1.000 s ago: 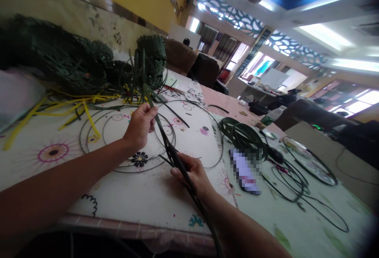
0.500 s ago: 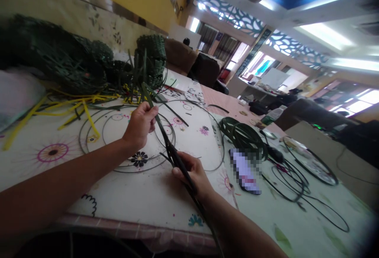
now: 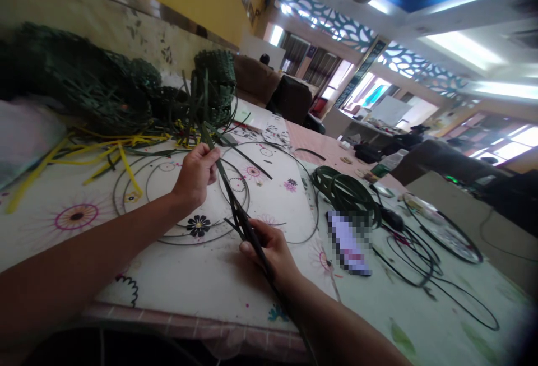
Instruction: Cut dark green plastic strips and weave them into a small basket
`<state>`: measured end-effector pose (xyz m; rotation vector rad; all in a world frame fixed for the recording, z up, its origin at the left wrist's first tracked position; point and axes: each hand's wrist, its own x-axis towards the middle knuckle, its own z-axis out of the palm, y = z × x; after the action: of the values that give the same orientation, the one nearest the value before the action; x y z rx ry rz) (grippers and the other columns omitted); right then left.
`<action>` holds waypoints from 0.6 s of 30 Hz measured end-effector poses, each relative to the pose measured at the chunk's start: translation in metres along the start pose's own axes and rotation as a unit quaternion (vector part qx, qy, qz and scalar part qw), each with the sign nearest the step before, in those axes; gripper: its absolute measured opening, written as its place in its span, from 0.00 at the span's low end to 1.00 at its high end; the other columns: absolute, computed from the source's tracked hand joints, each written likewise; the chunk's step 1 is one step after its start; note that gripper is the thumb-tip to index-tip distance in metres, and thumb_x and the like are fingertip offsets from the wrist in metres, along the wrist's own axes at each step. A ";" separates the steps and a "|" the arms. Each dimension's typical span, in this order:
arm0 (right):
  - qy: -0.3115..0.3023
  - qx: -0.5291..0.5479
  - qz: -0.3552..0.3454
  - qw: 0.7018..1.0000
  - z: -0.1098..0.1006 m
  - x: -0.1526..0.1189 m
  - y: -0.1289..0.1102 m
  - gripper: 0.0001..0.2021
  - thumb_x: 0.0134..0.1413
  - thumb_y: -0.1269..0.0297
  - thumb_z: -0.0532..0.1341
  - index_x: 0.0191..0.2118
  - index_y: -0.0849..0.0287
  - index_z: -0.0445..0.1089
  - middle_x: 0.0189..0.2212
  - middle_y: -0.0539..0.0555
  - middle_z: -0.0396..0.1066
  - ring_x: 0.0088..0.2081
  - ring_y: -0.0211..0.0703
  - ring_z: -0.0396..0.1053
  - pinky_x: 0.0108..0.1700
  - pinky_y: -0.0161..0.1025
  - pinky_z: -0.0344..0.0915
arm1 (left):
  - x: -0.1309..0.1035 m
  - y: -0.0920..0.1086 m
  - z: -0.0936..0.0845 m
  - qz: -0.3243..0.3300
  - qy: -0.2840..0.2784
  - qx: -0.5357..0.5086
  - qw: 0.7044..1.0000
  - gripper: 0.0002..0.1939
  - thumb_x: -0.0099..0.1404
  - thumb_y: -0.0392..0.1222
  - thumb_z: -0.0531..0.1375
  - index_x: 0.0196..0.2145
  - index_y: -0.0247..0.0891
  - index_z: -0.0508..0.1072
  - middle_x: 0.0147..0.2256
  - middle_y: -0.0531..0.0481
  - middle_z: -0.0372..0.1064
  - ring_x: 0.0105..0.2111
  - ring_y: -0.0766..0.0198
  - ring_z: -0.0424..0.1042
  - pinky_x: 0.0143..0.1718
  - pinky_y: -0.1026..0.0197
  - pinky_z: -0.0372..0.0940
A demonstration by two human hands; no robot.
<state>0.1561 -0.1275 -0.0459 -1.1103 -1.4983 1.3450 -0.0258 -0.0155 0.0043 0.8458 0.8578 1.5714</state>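
Note:
Dark green flat weaving strips (image 3: 229,186) run in a bundle slantwise across the middle of the view, held off the table. My left hand (image 3: 198,172) pinches the upper part of the bundle between thumb and fingers. Lower down, my right hand (image 3: 271,251) is wrapped round the same strips, and their tail runs along the right forearm toward the bottom edge. Between the hands the strips spread slightly apart, with short ends sticking out near the right thumb. Beneath lie large thin hoops (image 3: 168,242) on the white flowered tablecloth (image 3: 168,282).
Dark green woven baskets (image 3: 214,86) stand at the back left, beside yellow strips (image 3: 121,164). To the right lie a coil of green strip (image 3: 344,192), a pixelated pale object (image 3: 348,245), looped cords (image 3: 416,256) and a plastic bottle (image 3: 390,161).
My left hand has shifted slightly left along with the strips. My right hand has also moved a little left, still gripping, and the strips between the hands are spread more.

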 end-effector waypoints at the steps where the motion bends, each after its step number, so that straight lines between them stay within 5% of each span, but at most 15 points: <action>1: 0.006 0.004 0.002 1.000 0.000 0.000 0.000 0.27 0.44 0.49 0.72 0.47 0.62 0.76 0.22 0.44 0.54 0.24 0.33 0.48 0.25 0.33 0.44 | -0.002 0.000 0.001 0.005 -0.002 -0.001 1.000 0.15 0.63 0.33 0.59 0.24 0.39 0.55 0.15 0.61 0.51 0.12 0.76 0.46 0.13 0.71 0.41; 8: 0.001 0.019 0.009 1.000 -0.003 0.001 -0.001 0.29 0.45 0.49 0.72 0.50 0.63 0.75 0.22 0.44 0.53 0.24 0.32 0.48 0.25 0.33 0.44 | -0.015 -0.002 0.005 0.012 -0.023 0.011 1.000 0.15 0.62 0.36 0.61 0.25 0.39 0.56 0.16 0.61 0.52 0.14 0.75 0.49 0.14 0.71 0.43; 18: -0.022 0.014 0.020 0.999 -0.003 -0.002 -0.004 0.18 0.49 0.52 0.71 0.37 0.62 0.73 0.20 0.43 0.54 0.21 0.30 0.49 0.23 0.31 0.43 | -0.002 -0.003 0.000 -0.016 -0.006 0.008 1.000 0.14 0.62 0.33 0.59 0.24 0.38 0.58 0.14 0.61 0.52 0.13 0.76 0.46 0.13 0.71 0.41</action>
<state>0.1588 -0.1293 -0.0416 -1.1054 -1.4918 1.4230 -0.0237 -0.0175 0.0017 0.8475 0.8719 1.5311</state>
